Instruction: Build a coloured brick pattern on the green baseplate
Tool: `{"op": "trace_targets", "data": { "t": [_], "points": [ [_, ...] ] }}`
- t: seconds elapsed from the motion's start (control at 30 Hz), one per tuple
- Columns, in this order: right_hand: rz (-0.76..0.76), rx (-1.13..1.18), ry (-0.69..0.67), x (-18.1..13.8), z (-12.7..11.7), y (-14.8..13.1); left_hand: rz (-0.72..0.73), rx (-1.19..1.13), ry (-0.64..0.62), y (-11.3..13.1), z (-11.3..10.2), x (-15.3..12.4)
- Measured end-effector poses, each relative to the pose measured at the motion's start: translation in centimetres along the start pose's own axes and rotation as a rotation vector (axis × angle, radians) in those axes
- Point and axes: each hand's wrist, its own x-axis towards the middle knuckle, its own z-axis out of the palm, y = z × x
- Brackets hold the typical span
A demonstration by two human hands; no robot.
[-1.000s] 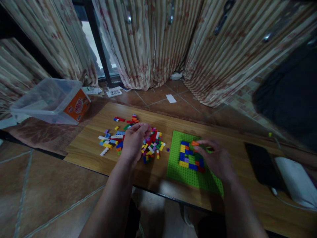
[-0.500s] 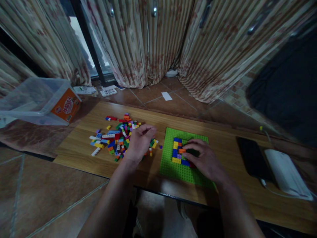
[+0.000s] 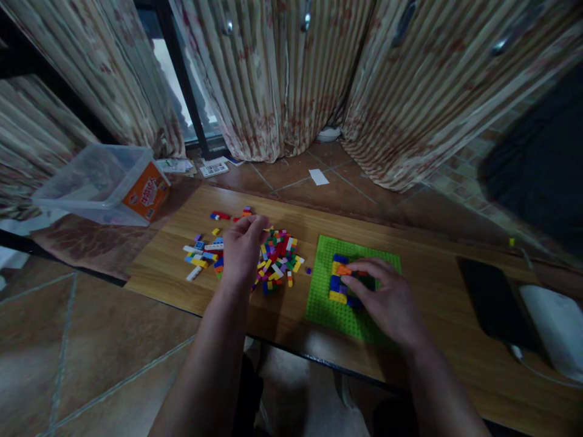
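Note:
A green baseplate (image 3: pixel 327 306) lies on a low wooden table (image 3: pixel 428 267), with a cluster of blue, yellow and purple bricks (image 3: pixel 337 283) built on it. My right hand (image 3: pixel 387 297) rests on that cluster, its fingertips pressing an orange brick (image 3: pixel 344 271) onto the top. My left hand (image 3: pixel 241 250) hovers over a pile of loose coloured bricks (image 3: pixel 277 260), fingers curled together at the pile's far edge; whether they hold a brick is hidden.
A clear plastic tub (image 3: pixel 101 185) with an orange label sits on the floor at the left. A black phone (image 3: pixel 494 296) and a white object (image 3: pixel 553 328) lie on the table's right end. Striped curtains (image 3: pixel 296 73) hang behind.
My right hand has come down from above the baseplate and set the orange brick onto the cluster. My left hand stays over the loose pile, shifting slightly.

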Motion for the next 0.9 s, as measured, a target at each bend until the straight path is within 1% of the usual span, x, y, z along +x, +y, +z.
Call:
{"op": "trace_targets", "data": {
  "t": [0.1,0.17,0.3,0.4,0.5,0.7,0.9],
  "points": [
    [-0.11,0.005,-0.058,-0.3,2.1,-1.8,-0.026,-0.118,0.033,0.3,-0.6,0.3],
    [-0.156,-0.014,-0.095,-0.4,3.4,-2.6,-0.027,-0.147,0.043,0.3,-0.9,0.5],
    [-0.227,-0.086,-0.118,-0.3,5.1,-3.0,-0.015,-0.172,0.064,0.3,-1.5,0.9],
    [-0.256,-0.136,-0.129,-0.2,5.5,-2.8,-0.004,-0.203,0.051,0.5,-2.0,1.1],
    [-0.253,-0.13,-0.121,0.0,5.5,-2.6,-0.015,-0.227,0.066,0.9,-2.4,1.2],
    [-0.187,-0.066,-0.014,0.6,5.6,-2.4,0.007,-0.322,0.161,1.9,-3.6,1.6],
    [-0.189,-0.052,0.026,1.4,6.9,-3.1,-0.072,-0.454,0.216,2.6,-4.9,1.8]
  ]
}}
